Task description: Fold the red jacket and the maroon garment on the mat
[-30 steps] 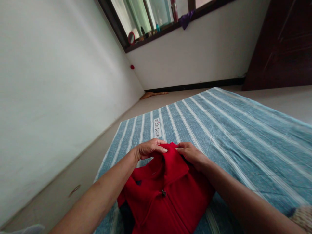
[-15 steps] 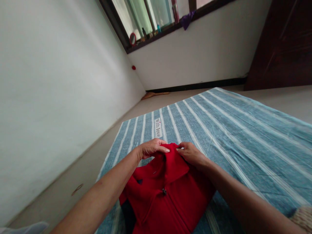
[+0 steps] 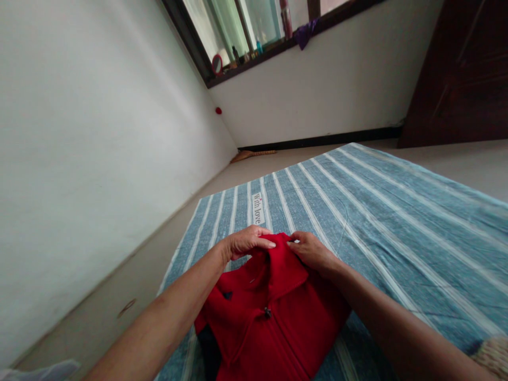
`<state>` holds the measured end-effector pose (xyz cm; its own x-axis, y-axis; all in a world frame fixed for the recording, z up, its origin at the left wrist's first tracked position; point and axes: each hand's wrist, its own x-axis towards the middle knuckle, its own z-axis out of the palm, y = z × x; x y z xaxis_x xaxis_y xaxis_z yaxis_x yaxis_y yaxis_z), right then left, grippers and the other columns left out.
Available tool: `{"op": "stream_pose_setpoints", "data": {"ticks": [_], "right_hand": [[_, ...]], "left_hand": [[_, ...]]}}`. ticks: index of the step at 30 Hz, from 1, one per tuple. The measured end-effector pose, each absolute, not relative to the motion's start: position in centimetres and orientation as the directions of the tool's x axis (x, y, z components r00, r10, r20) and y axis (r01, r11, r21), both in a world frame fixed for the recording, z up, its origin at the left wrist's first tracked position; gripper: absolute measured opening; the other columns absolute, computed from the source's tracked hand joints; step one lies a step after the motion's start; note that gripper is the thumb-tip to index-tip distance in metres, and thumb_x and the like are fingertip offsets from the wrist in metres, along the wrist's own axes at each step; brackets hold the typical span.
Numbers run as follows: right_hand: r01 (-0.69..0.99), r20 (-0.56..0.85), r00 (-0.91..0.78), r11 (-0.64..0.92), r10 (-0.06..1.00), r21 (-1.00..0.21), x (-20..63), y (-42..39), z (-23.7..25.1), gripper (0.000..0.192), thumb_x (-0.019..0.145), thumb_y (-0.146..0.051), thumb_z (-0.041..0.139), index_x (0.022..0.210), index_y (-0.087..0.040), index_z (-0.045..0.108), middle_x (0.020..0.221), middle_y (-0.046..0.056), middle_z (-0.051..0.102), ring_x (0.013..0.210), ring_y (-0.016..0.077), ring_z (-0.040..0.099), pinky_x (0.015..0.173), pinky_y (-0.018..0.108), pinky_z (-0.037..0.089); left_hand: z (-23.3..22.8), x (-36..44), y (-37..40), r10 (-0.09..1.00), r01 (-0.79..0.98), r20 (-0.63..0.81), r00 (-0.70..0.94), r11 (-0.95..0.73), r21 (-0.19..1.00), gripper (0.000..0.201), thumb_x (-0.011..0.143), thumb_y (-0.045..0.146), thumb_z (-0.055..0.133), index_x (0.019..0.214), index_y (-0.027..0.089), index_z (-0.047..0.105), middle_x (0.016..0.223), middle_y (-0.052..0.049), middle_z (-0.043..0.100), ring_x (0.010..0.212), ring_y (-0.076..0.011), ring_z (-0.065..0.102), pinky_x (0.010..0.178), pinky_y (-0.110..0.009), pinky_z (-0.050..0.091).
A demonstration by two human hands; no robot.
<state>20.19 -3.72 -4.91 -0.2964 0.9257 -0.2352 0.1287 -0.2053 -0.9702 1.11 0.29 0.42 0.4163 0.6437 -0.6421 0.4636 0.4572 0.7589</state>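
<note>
On one striped sheet (image 3: 357, 211), one red garment (image 3: 273, 317), two hands

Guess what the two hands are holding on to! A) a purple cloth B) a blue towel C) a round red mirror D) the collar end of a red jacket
D: the left hand and the right hand both pinch the top edge of the red jacket, which lies on the blue striped sheet.

White walls (image 3: 79, 132) meet a pale floor (image 3: 130, 275), a cluttered window sill (image 3: 257, 50) admits daylight, and a dark wooden wardrobe (image 3: 464, 74) stands right.
</note>
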Motion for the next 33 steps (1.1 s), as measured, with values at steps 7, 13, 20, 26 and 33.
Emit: {"op": "stream_pose_setpoints", "data": {"ticks": [7,13,20,26,33], "right_hand": [[0.122,-0.232,-0.289,-0.205,0.929,-0.971,20.2,-3.6,-5.2,0.011,0.079,-0.02,0.055,0.081,-0.013,0.064,0.062,0.0,0.058,0.054,0.0096,0.048,0.046,0.02,0.032],[0.08,-0.234,-0.318,-0.22,0.919,-0.972,20.3,-3.7,-5.1,0.012,0.079,-0.02,0.054,0.082,-0.013,0.063,0.062,-0.001,0.059,0.053,0.0095,0.048,0.047,0.021,0.033],[-0.026,-0.259,-0.392,-0.292,0.883,-0.956,20.8,-4.2,-3.5,0.009,0.082,-0.016,0.05,0.081,-0.015,0.059,0.06,-0.002,0.057,0.05,0.008,0.047,0.047,0.019,0.034],[-0.115,-0.266,-0.454,-0.352,0.85,-0.929,20.8,-4.3,-3.4,0.013,0.084,-0.021,0.049,0.074,-0.016,0.056,0.056,-0.003,0.054,0.046,0.0074,0.044,0.044,0.019,0.031],[-0.16,-0.248,-0.481,-0.362,0.841,-0.918,20.9,-4.4,-3.6,0.011,0.082,-0.024,0.051,0.076,-0.017,0.055,0.059,-0.003,0.054,0.048,0.0075,0.044,0.047,0.019,0.034]], "left_hand": [[0.4,1.1,0.1,0.665,0.459,-0.637,0.389,0.46,0.76,0.031,0.061,0.028,0.078,0.085,0.013,0.066,0.075,-0.003,0.069,0.06,-0.0124,0.061,0.056,-0.021,0.044],[0.8,1.3,-0.2,0.665,0.44,-0.63,0.401,0.464,0.769,0.029,0.063,0.027,0.078,0.085,0.013,0.067,0.075,-0.002,0.069,0.061,-0.0121,0.061,0.059,-0.021,0.044],[1.3,1.0,-0.5,0.675,0.372,-0.605,0.422,0.48,0.794,0.034,0.063,0.029,0.078,0.09,0.012,0.067,0.078,-0.005,0.07,0.063,-0.0133,0.062,0.059,-0.021,0.046],[1.2,0.8,-0.7,0.689,0.333,-0.584,0.429,0.481,0.811,0.034,0.064,0.027,0.078,0.092,0.012,0.067,0.082,-0.006,0.07,0.066,-0.0145,0.063,0.061,-0.022,0.048],[1.4,0.9,-1.2,0.711,0.373,-0.552,0.435,0.415,0.829,0.036,0.064,0.03,0.076,0.093,0.012,0.066,0.082,-0.005,0.07,0.067,-0.0149,0.062,0.062,-0.022,0.047]]}}
